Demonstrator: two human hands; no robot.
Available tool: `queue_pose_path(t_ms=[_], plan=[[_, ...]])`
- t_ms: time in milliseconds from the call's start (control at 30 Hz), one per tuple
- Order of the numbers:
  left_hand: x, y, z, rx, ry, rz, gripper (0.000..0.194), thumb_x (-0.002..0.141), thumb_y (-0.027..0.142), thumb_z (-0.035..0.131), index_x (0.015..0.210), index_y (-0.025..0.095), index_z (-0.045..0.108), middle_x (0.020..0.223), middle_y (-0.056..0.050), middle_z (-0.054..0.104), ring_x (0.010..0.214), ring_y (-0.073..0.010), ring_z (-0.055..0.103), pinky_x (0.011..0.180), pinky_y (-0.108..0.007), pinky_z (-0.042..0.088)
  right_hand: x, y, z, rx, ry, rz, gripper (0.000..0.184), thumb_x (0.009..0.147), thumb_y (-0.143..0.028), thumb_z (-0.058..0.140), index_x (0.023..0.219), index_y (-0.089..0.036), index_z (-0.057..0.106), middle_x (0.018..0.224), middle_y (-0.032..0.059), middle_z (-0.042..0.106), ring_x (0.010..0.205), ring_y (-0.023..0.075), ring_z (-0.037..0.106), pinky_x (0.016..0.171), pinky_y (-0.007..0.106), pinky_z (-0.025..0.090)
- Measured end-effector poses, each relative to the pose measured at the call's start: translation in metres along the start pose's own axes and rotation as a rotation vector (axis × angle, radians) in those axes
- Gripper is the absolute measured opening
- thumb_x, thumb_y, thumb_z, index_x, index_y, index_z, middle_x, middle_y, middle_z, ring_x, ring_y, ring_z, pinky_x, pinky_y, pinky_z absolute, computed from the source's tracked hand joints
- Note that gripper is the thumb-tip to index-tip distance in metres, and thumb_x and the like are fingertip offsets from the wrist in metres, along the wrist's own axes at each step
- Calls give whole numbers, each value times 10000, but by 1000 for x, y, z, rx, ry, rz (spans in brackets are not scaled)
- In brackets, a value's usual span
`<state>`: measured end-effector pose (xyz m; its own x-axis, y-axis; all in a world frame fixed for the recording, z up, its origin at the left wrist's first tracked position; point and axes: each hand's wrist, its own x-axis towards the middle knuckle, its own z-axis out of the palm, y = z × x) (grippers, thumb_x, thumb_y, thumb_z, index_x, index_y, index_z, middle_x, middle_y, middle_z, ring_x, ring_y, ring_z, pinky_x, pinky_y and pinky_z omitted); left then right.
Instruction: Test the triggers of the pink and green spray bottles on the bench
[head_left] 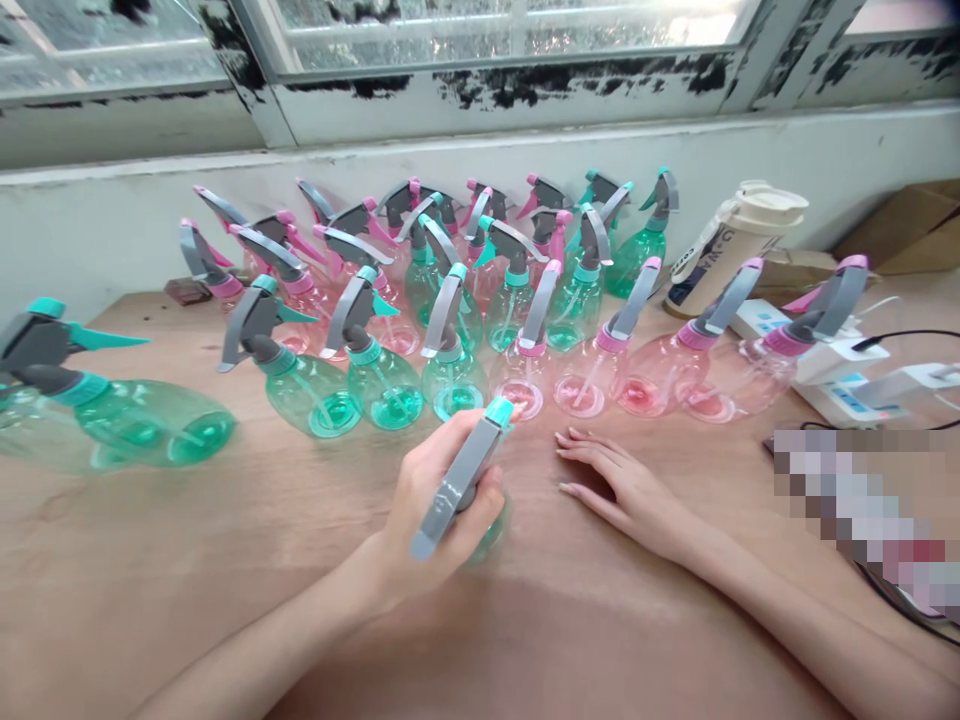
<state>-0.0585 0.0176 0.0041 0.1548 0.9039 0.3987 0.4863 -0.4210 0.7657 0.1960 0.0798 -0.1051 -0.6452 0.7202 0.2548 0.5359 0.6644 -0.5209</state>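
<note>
My left hand (431, 500) is wrapped round the neck of a green spray bottle (491, 530), below its grey trigger head with a teal nozzle. Most of that bottle is hidden by the hand. To the right, my right hand (619, 485) rests on the wooden table (592, 620), fingers stretched out and apart, holding nothing. Just beyond both hands stands a row of spray bottles, among them a green bottle (386, 390) and a pink bottle (581, 380). Another green spray bottle (157, 415) is at the far left.
More pink and green spray bottles crowd the back by the wall (97, 220). A cream tumbler (739, 245) stands at back right, near white power strips (840, 365) with cables. A blurred-out flat object (877, 520) lies at the right edge, and a brown cardboard box (907, 230) behind.
</note>
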Motion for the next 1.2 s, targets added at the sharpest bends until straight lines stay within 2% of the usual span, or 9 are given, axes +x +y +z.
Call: queue_pose_path(t_ms=[100, 200, 433, 767, 1033, 1200], plan=[[-5, -6, 5, -23, 67, -16, 220, 917, 220, 527, 1132, 214, 575, 870, -38, 632, 804, -187, 638, 763, -317, 543, 0, 1, 0, 1, 9, -1, 362, 949, -357, 560, 1297, -256, 565, 1405, 104, 603, 1363, 301, 490, 1104, 554, 441], [-6, -8, 7, -16, 79, -5, 213, 926, 225, 531, 1133, 208, 577, 959, -57, 651, 875, -193, 655, 794, -323, 552, -1, 2, 0, 6, 14, -10, 365, 947, -353, 563, 1299, -259, 568, 1397, 102, 610, 1361, 300, 493, 1103, 545, 444], [-4, -1, 5, 37, 74, -30, 247, 920, 216, 526, 1162, 202, 572, 1136, -88, 664, 856, -169, 676, 720, -293, 555, 0, 1, 0, 7, -5, -1, 343, 963, -369, 544, 1283, -250, 567, 1406, 98, 603, 1373, 294, 478, 1114, 549, 434], [-2, -3, 4, 64, 74, -9, 231, 914, 218, 513, 1135, 192, 573, 1088, -75, 669, 826, -155, 659, 715, -286, 550, -1, 3, 0, 2, -8, -9, 336, 965, -367, 544, 1276, -240, 564, 1409, 101, 600, 1378, 285, 473, 1118, 536, 433], [1, 1, 3, 35, 46, -24, 239, 896, 215, 503, 1124, 189, 568, 894, -41, 654, 776, -163, 646, 725, -294, 539, -1, 2, 0, 7, 0, 1, 335, 959, -368, 546, 1267, -240, 580, 1399, 97, 609, 1375, 289, 476, 1113, 541, 436], [7, 5, -1, 46, 25, 59, 106, 876, 186, 489, 879, 175, 595, 776, -14, 616, 637, -130, 593, 654, -278, 503, -2, 3, 0, -17, -22, -2, 328, 969, -376, 533, 1264, -237, 570, 1427, 93, 586, 1385, 290, 463, 1118, 546, 431]])
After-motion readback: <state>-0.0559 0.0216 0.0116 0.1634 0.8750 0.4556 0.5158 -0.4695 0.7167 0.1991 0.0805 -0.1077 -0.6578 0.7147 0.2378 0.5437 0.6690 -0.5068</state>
